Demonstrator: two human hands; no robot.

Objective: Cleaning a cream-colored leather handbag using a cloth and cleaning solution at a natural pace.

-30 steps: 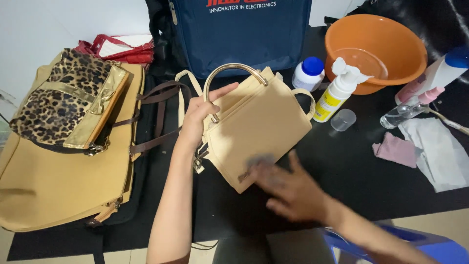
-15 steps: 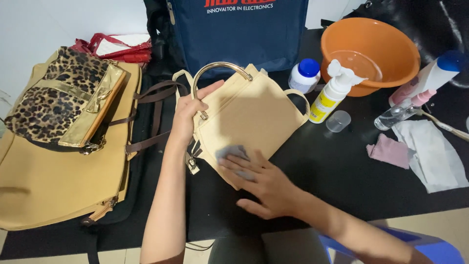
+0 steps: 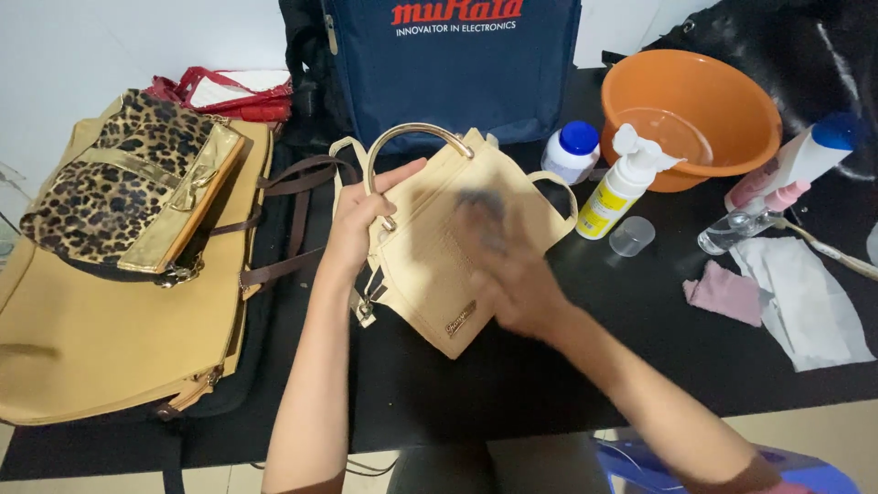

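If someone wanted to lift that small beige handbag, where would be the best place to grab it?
Probably the curved metal handle at the top of the beige handbag. It arches clear of the bag's body, leaving a gap for fingers. Come from the far side, since the left hand holds the near-left edge.

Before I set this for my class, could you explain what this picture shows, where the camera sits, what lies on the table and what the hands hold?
The picture comes from a camera worn on a person's head, looking down at their own bare hands. The left hand grips a small beige handbag at its handle end. The right hand, blurred, presses a dark cloth on the bag's front. On the black table lie a tan bag, a leopard-print purse, an orange basin, a pump bottle and a white cloth.
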